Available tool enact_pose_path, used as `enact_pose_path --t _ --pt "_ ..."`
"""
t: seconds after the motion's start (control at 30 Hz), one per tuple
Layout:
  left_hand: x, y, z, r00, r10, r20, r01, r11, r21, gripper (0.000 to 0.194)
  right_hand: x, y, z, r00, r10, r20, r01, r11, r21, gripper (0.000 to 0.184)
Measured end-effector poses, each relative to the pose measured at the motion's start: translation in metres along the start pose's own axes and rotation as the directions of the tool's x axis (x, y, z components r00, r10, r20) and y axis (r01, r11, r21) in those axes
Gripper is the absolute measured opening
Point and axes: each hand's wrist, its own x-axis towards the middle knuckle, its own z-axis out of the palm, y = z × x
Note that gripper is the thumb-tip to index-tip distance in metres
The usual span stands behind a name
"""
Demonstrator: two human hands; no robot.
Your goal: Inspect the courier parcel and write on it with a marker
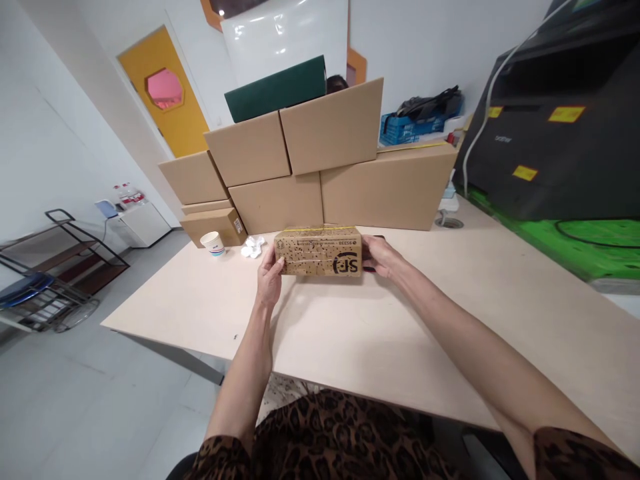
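Note:
A small brown cardboard box (320, 252) with dark speckles, printed letters and a yellow strip along its top edge is held just over the table. My left hand (271, 275) grips its left end, thumb on the front face. At the right end, my right hand (381, 256) is closed on the box, its fingertips partly hidden behind it. Beside that hand a thin dark item with a red edge (369, 269) shows in part; I cannot make out what it is. Crumpled white tissue (253, 246) lies left of the box.
Large cardboard boxes (277, 203) are stacked along the table's (330, 327) far side, a dark green box (277, 90) on top. A paper cup (213, 244) stands at the left. A big black machine (555, 133) is at the right. Someone's hair shows behind the stack.

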Motion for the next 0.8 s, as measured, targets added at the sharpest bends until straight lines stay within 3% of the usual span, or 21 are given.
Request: enact_pose_path --t 0.13,0.5,0.57,0.7,0.8 --pt "-0.001 0.001 0.001 1.0 0.024 0.014 -0.024 0.999 0.022 0.065 -0.013 -0.013 0.009 0.994 0.103 -0.045 -0.101 0.994 0.038 0.021" --pt "0.001 0.001 -0.01 1.0 0.021 -0.018 -0.021 1.0 -0.005 0.081 -0.021 -0.02 0.009 0.989 0.145 0.016 -0.145 0.989 0.003 0.039" --pt "0.002 0.002 -0.009 0.999 0.029 -0.02 -0.029 1.0 -0.001 0.076 -0.02 -0.019 0.008 0.992 0.122 0.029 -0.121 0.992 -0.023 0.034" --pt "0.002 -0.002 -0.005 0.996 0.084 -0.03 -0.082 0.995 0.057 0.058 -0.019 -0.018 0.006 0.996 0.086 0.036 -0.084 0.995 -0.058 0.06" --pt "0.001 -0.007 -0.006 0.986 0.121 -0.117 -0.099 0.978 0.182 0.052 -0.021 -0.019 0.005 0.997 0.045 0.066 -0.044 0.999 -0.009 0.053"
